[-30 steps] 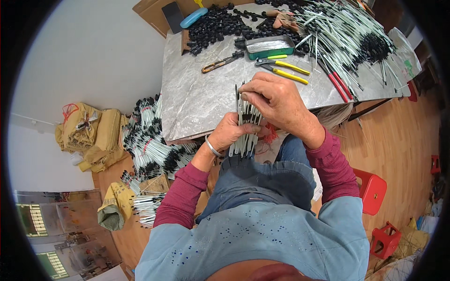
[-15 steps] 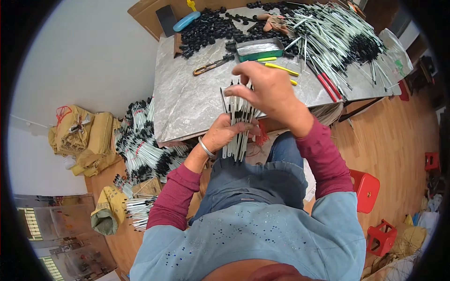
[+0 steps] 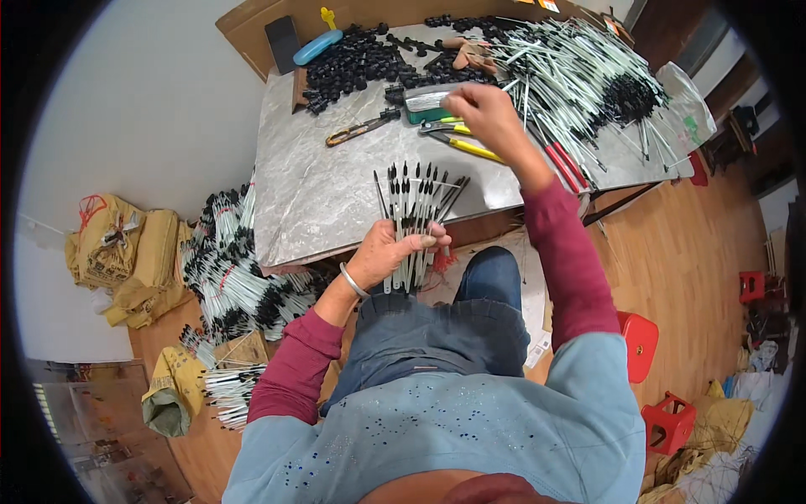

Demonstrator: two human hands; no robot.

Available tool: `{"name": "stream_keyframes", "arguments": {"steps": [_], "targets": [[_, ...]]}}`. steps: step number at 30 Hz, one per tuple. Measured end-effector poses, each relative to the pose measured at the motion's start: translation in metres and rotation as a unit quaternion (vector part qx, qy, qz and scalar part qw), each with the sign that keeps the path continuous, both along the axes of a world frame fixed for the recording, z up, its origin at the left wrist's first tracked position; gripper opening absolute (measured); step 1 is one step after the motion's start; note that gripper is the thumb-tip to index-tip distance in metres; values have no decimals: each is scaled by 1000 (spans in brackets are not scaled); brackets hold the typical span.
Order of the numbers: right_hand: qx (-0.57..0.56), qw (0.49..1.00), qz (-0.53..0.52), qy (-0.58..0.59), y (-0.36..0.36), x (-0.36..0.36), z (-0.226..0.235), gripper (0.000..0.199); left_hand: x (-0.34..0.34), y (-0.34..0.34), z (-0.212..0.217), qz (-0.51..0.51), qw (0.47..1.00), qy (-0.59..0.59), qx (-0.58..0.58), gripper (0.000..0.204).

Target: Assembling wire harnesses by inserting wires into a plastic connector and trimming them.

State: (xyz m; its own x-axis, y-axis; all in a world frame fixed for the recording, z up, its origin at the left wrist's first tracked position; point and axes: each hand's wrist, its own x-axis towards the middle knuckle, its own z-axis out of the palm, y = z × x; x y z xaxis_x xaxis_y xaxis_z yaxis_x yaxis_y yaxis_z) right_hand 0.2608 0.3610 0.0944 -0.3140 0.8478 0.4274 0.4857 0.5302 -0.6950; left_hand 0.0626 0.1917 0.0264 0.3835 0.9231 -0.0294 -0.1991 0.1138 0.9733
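White rods point(image 3: 407, 270) (fanned) between left fingers point(image 3: 409, 245)

Tabletop point(image 3: 294, 189) open front-left; pliers point(image 3: 476, 150) (yellow-handled) obstruct near right hand point(image 3: 487, 116).

Grey marbled tabletop point(image 3: 294, 193) carries loose black fittings point(image 3: 344, 76). Also noted: 1 green tin point(image 3: 424, 116), 1 red-handled tool point(image 3: 561, 168), heaped white rods point(image 3: 571, 80).

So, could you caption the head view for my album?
Left hand holds a fan of black-tipped white strips; right hand hovers near a green tin.
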Motion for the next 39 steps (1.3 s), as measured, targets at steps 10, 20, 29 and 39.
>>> {"name": "stream_keyframes", "arguments": {"steps": [10,20,29,39], "targets": [[65,903,-56,-420,117,-31,-34,22,-2,-1,-8,14,1000,4,23,23],[156,897,-122,-396,94,-15,-11,19,0,1,-11,9,999,-9,37,21],[55,990,124,37,-59,29,8,14,2,0,-9,18,999,-1,35,19],[149,987,57,-3,-122,30,-3,12,0,1,-15,22,999,17,38,20]]}}
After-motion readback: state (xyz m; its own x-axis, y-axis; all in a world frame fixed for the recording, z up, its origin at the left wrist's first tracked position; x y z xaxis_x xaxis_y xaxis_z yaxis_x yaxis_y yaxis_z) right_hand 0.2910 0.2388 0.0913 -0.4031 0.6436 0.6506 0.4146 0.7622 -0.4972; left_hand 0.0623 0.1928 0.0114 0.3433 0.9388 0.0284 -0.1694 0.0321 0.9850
